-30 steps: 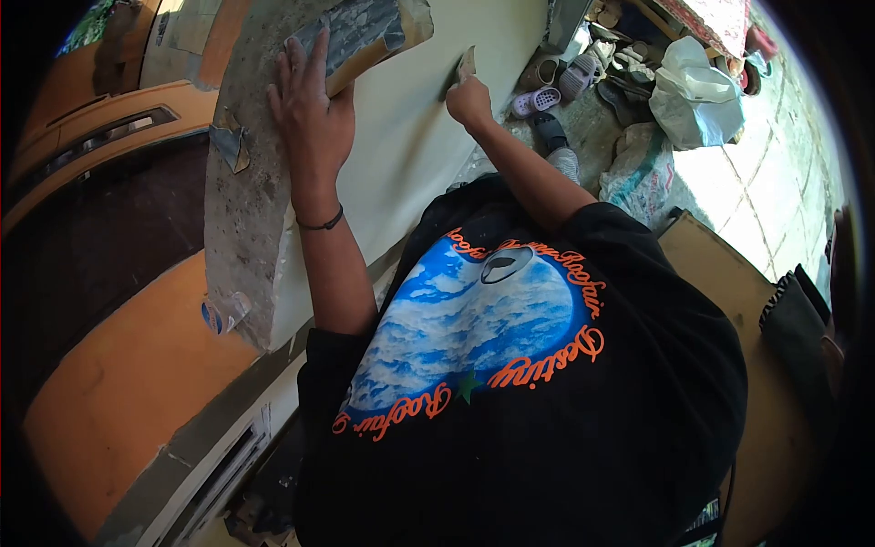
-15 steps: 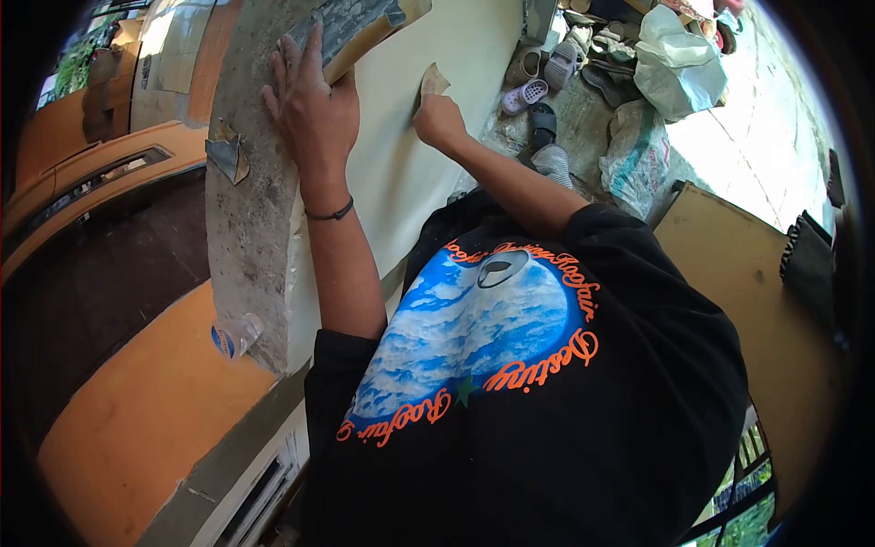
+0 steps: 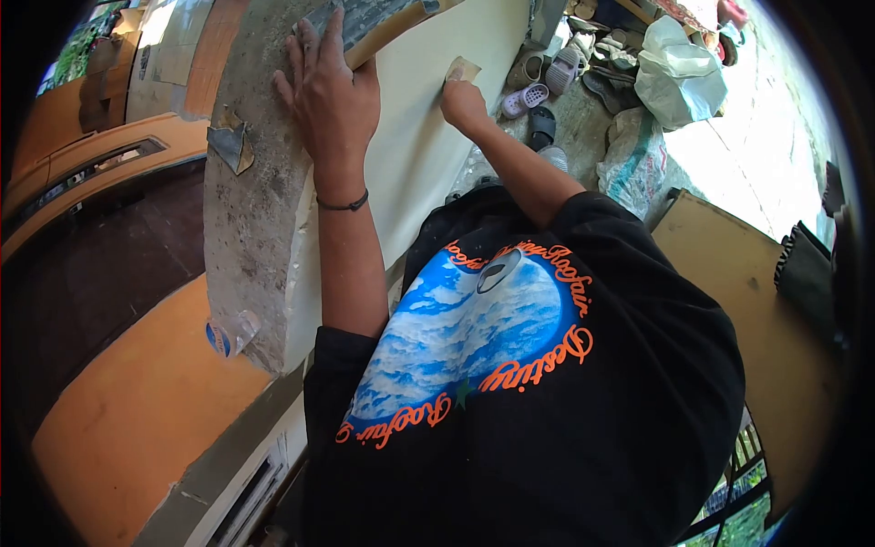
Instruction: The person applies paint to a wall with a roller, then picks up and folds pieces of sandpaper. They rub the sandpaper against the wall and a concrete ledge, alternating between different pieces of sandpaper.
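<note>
My right hand (image 3: 466, 107) is closed around a tan piece of sandpaper (image 3: 466, 69), whose free end sticks up past the fist. It is right at the smooth cream wall face (image 3: 410, 118). My left hand (image 3: 335, 108), with a dark band on the wrist, lies with fingers spread on the rough concrete top (image 3: 260, 196) of the low wall. Its fingertips overlap a grey-faced sheet with a tan edge (image 3: 387, 35). Left of that hand lies a torn, curled grey-and-tan scrap (image 3: 231, 149).
A clear plastic cup (image 3: 234, 334) lies on the near end of the wall top. Several shoes and sandals (image 3: 565, 68) sit on the floor beyond, beside a white plastic bag (image 3: 679, 73) and a woven sack (image 3: 633, 155). A tan board (image 3: 729, 273) stands at the right.
My right hand has moved a little up and to the right along the cream wall with the sandpaper. My left hand stays on the wall top; the view has shifted slightly.
</note>
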Demonstrator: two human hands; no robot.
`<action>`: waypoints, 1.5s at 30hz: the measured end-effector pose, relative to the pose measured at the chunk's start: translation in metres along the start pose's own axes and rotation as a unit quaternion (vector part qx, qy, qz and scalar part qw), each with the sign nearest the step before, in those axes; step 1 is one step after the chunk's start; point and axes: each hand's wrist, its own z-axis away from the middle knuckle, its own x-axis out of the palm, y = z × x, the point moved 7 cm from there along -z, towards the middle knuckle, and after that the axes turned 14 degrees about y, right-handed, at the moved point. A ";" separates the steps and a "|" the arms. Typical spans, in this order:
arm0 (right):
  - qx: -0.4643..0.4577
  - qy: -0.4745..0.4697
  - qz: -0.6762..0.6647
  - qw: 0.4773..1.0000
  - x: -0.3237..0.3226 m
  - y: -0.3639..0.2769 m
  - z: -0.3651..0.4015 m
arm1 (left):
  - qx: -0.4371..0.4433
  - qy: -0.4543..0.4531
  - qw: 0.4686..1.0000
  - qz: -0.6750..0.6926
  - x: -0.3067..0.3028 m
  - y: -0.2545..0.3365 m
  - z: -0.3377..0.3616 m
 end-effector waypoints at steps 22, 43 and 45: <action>-0.009 0.055 0.003 0.998 -0.001 -0.004 -0.003 | 0.012 0.019 1.000 -0.011 -0.004 0.004 -0.002; 0.140 0.223 -0.227 0.938 -0.046 0.021 0.011 | 0.013 0.027 0.999 -0.018 -0.009 0.008 -0.001; 0.138 0.230 -0.228 0.936 -0.045 0.021 0.010 | 0.011 0.023 1.000 -0.013 -0.009 0.009 -0.001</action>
